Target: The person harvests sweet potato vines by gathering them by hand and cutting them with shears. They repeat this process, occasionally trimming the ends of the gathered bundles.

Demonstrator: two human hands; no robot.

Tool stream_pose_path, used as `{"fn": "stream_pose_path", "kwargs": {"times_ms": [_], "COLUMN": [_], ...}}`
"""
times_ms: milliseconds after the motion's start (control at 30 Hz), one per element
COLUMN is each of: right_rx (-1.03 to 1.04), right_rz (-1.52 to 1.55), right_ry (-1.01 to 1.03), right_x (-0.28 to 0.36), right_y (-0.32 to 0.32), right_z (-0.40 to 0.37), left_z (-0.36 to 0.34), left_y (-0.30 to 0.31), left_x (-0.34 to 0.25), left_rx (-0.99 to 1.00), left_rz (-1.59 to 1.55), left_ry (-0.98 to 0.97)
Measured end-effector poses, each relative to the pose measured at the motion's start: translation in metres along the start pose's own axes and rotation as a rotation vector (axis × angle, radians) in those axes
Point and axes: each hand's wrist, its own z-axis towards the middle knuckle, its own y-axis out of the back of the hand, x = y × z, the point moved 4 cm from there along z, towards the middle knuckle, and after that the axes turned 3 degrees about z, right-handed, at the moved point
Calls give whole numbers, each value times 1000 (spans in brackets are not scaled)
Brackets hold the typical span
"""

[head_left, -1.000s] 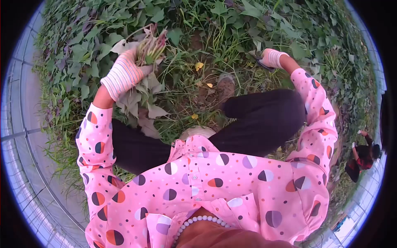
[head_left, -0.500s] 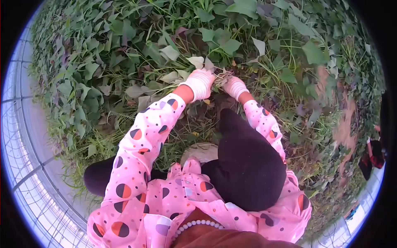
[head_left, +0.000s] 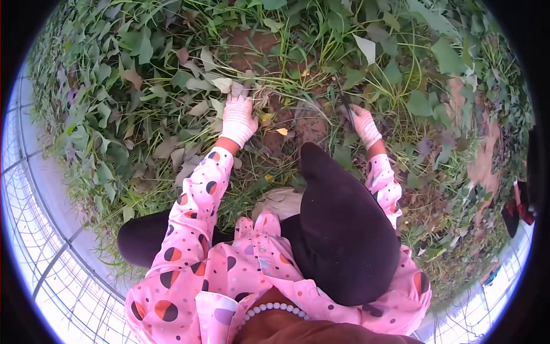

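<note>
My left hand [head_left: 238,117], in a white banded glove with greyish fingers, lies on cut-looking, pale wilted leaves [head_left: 222,85] and stems. Its fingers are stretched forward and the thumb stands apart. To the right, my right hand [head_left: 365,125], gloved the same way, is closed around a thin dark-bladed tool [head_left: 344,100], which points forward and slightly left into the grass. Between the hands is a patch of bare brown soil [head_left: 312,123] with a few yellow leaves [head_left: 282,132]. The tool's grip is mostly hidden in the hand.
Dense green vines [head_left: 137,46] with broad leaves spread ahead and to both sides. My dark-clothed knee [head_left: 349,229] rises close below the right hand. A wire-mesh fence or frame [head_left: 46,229] runs along the left. At far right, part of another person [head_left: 518,212] shows.
My hands were close together at the stems; now they are apart, the left moved left and the right moved right. More soil shows between them, and the dark tool has become visible.
</note>
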Motion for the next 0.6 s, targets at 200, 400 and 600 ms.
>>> {"fn": "stream_pose_path", "kwargs": {"times_ms": [200,400,600], "right_rx": [176,196,198], "right_rz": [224,231,296], "right_ry": [-299,-339,-336], "right_x": [6,0,-13], "right_y": [-27,-43,-48], "right_z": [-28,-5,18], "left_z": [-60,-13,56], "left_y": [8,19,-22], "left_x": [-54,-93,-93], "left_rx": [219,59,147], "left_rz": [-305,-348,-188], "left_ry": [-207,-248,-212]}}
